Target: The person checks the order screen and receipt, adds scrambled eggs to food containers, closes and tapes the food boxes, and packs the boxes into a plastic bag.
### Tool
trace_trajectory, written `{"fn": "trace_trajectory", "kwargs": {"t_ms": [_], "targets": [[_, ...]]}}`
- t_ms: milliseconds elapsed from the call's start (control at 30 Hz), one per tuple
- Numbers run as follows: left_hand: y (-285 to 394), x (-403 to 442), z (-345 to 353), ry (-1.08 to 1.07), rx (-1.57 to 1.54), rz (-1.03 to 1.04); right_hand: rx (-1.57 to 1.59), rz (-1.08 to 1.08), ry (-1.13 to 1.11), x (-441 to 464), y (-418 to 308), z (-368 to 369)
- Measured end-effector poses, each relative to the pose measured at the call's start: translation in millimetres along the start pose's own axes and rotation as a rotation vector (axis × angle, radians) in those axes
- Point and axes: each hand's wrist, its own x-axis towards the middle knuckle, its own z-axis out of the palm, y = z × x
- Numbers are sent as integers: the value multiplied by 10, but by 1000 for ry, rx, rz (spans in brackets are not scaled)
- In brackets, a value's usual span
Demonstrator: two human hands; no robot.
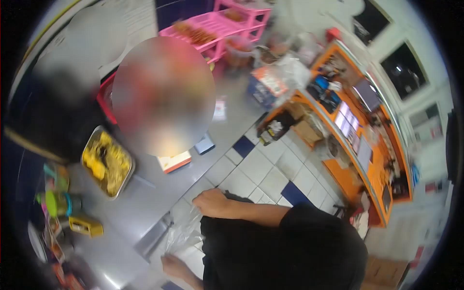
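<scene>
A clear plastic bag (183, 232) stretches between my two hands, above the tiled floor at the edge of the steel counter. My right hand (210, 203) is closed in a fist on the bag's upper end. Lower in the view, my left hand (176, 267) grips its other end, with the fingertips blurred. Across the counter (121, 217) sits a metal tray (131, 166) of yellow food with a dark utensil in it. An orange and white box (175, 162) and a small blue-grey box (205, 144) lie near the counter's edge.
Left, a green container (57, 203) and a yellow holder (86, 225) stand on the counter. A pink rack (212, 29) holds food at the back, beside a plastic tub (239, 50). An orange desk (333, 166) with screens stands right. Blurred areas hide part of the scene.
</scene>
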Motion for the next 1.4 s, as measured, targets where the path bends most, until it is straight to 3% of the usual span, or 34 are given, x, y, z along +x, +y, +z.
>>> {"fn": "trace_trajectory", "kwargs": {"t_ms": [67,167,200,233,267,333,367,433,533,567,667,700,733,767,833,867,933,967,1033,1100,1167,1233,1333,1367,1400], "targets": [[-285,274,-160,-217,-25,-214,6,131,221,-121,230,-294],[-279,450,28,-35,-186,48,-37,149,302,-389,243,-433],[-306,457,145,-220,-4,-28,-12,124,347,-483,278,-476],[-199,382,316,6,24,52,19,102,380,-532,246,-517],[228,440,18,-134,-6,155,54,34,353,-559,131,-618],[929,410,-181,-53,-129,507,176,-130,248,-584,-291,-728],[1358,376,-462,-121,-174,483,220,-202,177,-580,-500,-635],[1479,439,-602,-186,-292,645,284,-354,70,-530,-853,-466],[867,659,-539,-296,-429,246,190,-350,259,-283,-781,-426],[770,709,-632,-41,-413,295,127,-293,179,-147,-643,-457],[307,784,-895,12,-333,120,108,-127,-164,242,-539,-855],[307,818,-1100,-32,-298,-48,121,-72,-304,402,-527,-1002],[271,804,-1266,-85,-261,-224,163,-223,-123,679,-297,-879],[34,741,-1275,-126,-267,-181,220,-363,41,956,-57,-709],[-13,631,-1444,-310,-234,-310,-333,-337,230,1363,41,-699],[-59,554,-1474,-366,-254,-352,-334,-287,128,1491,74,-647],[-5,325,-1450,-267,-334,-305,-355,-203,-18,1772,102,-730],[71,279,-1454,-275,-327,-334,-330,-287,31,1776,75,-682],[227,189,-1461,-293,-314,-393,-124,-365,-65,1655,-274,-528],[270,71,-1370,-328,-318,-513,32,-615,-252,1520,-730,-384],[364,54,-1275,-369,-299,-629,-95,-714,-246,1440,-1076,-23],[373,-20,-1167,-307,-341,-535,-143,-800,-46,1579,-1261,304],[606,49,-1254,-328,-336,-556,114,-653,194,1660,-1195,208],[581,16,-1213,-325,-366,-566,33,-482,125,1761,-1066,17],[573,1,-1177,-317,-399,-573,-56,-311,282,1916,-734,161]]}}
